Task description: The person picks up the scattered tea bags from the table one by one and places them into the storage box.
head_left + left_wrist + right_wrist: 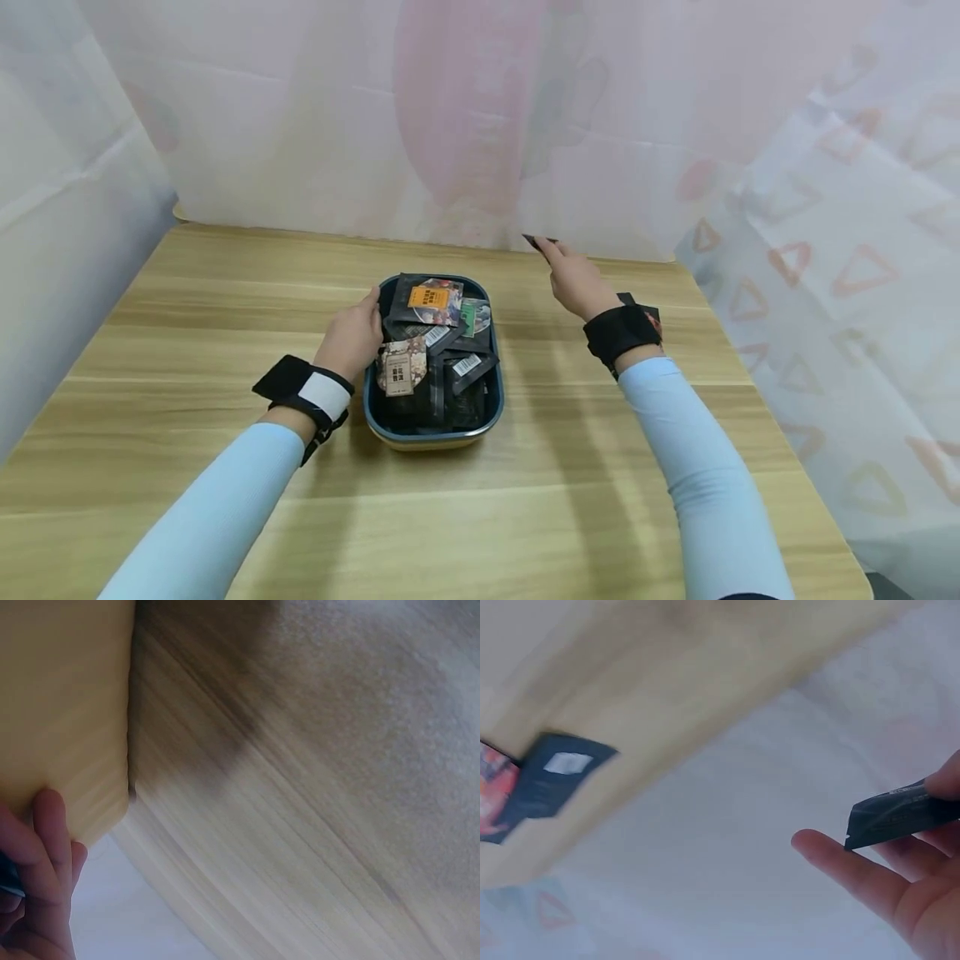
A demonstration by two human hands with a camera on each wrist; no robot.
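A blue-rimmed metal tray [491, 412] sits mid-table, filled with several small dark packets [435, 354], one with an orange label [429, 297]. My left hand [351, 337] grips the tray's left rim; in the left wrist view its fingers [46, 855] curl against the tray's pale wall [60, 712]. My right hand [572, 275] is raised to the right of the tray, beyond it, and pinches a small black packet [537, 242], which shows between thumb and fingers in the right wrist view [900, 814].
The wooden table [225, 350] is walled by pale printed sheets at the back and on both sides. More packets lie on the table behind my right wrist [651, 312], one dark with a white label [559, 776]. The table edge runs close at the right.
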